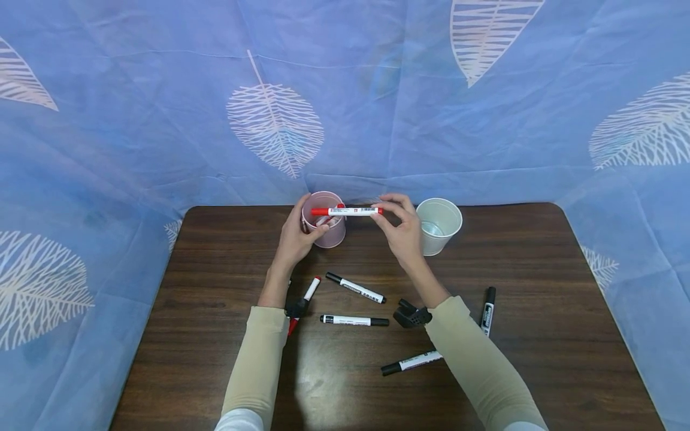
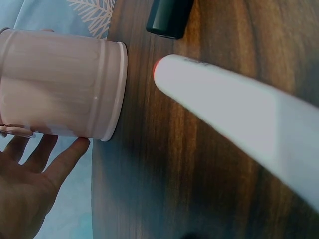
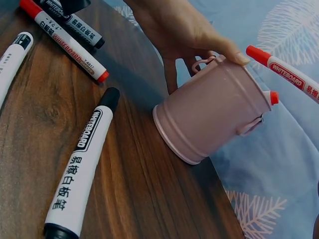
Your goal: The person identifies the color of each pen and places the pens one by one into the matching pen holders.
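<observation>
My left hand holds the small pink bucket at its left side, with the thumb at the near rim; its fingers also show beside the bucket in the right wrist view. Inside the bucket lie red-tipped markers, partly hidden. Over the bucket's mouth, my right hand pinches a red-capped whiteboard marker by its right end, the marker lying level with its red cap to the left. Just right of this hand stands a pale green bucket, its bottom bare inside.
Several black-capped markers lie on the brown wooden table, among them one near the middle and one at the right. A red marker lies partly under my left wrist. Blue leaf-patterned cloth hangs behind the table.
</observation>
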Demonstrator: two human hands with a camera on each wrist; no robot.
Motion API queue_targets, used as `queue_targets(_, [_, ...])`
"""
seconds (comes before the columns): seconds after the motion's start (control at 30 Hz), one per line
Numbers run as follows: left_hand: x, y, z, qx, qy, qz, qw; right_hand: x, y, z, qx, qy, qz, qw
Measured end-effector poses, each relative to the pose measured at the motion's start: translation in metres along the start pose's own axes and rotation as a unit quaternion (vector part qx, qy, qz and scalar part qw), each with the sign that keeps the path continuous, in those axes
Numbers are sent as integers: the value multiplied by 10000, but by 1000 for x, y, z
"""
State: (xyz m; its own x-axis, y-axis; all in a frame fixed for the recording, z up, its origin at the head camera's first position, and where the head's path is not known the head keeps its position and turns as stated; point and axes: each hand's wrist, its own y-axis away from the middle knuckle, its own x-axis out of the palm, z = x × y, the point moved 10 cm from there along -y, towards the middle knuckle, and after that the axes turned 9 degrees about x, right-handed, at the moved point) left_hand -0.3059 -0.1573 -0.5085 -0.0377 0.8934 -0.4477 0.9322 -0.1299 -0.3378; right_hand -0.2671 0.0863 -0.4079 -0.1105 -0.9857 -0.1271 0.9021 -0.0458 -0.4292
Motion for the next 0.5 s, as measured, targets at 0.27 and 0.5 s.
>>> queue_targets(0.27, [0, -1, 1, -12, -56, 20, 10000, 4, -2, -11, 180, 146, -39, 9997])
queue_targets(0.5, [0, 0, 3, -45, -53, 27, 10000, 13, -5, -45, 322, 436, 16, 9985])
